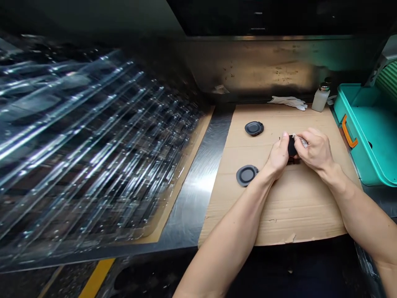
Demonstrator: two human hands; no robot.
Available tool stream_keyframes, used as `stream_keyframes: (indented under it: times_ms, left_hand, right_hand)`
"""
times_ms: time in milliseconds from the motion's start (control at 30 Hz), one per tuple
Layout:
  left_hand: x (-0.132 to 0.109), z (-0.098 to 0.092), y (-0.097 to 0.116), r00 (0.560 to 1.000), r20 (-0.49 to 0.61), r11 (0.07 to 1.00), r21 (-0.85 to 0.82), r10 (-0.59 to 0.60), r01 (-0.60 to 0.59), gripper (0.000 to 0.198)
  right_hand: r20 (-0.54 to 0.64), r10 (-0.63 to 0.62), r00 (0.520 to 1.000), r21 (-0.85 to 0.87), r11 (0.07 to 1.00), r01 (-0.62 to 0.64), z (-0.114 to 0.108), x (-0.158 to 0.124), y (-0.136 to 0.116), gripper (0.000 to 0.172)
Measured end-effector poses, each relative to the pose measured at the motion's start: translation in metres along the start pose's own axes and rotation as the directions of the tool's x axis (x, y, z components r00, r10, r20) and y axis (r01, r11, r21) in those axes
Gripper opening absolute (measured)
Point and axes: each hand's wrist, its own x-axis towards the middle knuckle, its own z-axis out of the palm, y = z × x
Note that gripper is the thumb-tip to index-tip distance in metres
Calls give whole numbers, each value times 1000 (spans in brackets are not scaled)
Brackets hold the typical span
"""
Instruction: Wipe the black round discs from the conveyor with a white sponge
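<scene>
My left hand is closed round a small black part, held just above the cardboard sheet. My right hand is pinched at the right side of that part. Between its fingers shows a slim whitish object whose pale tip reaches the part's top edge; its kind is not clear. Left of my hands, two dark grey oval pieces with a raised rim lie on the cardboard: a farther piece and a nearer piece, the nearer one close to my left wrist.
Stacked clear plastic trays fill the left side, blurred. A teal bin with an orange latch stands at the right. White gloves and a metal-topped bottle are at the back. A bare metal strip separates trays and cardboard.
</scene>
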Motion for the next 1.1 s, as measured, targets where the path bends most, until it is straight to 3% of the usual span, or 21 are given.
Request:
stream_keyframes:
  times_ms: [500, 633, 800, 900, 1100]
  left_hand:
    - [-7, 4, 2, 999, 10, 991, 133, 33, -34, 54]
    - [-5, 5, 11, 997, 1, 987, -140, -83, 82, 49]
    - [-7, 1, 40, 912, 74, 766, -518, -403, 380, 57]
    - [-8, -3, 49, 888, 99, 684, -601, -449, 413, 56]
    - [-9, -5, 54, 882, 118, 635, -652, -456, 415, 56]
  right_hand:
    - [42, 37, 998, 28, 999, -39, -3, 1, 4, 27]
    - [-10, 114, 993, 52, 992, -114, -4, 2, 8, 24]
    - [-161, 237, 958, 85, 970, -226, -2, 6, 19, 26]
    - [-163, 256, 953, 70, 966, -247, 3, 6, 28, 25]
    - [-130, 269, 954, 23, 963, -268, 8, 5, 32, 27]
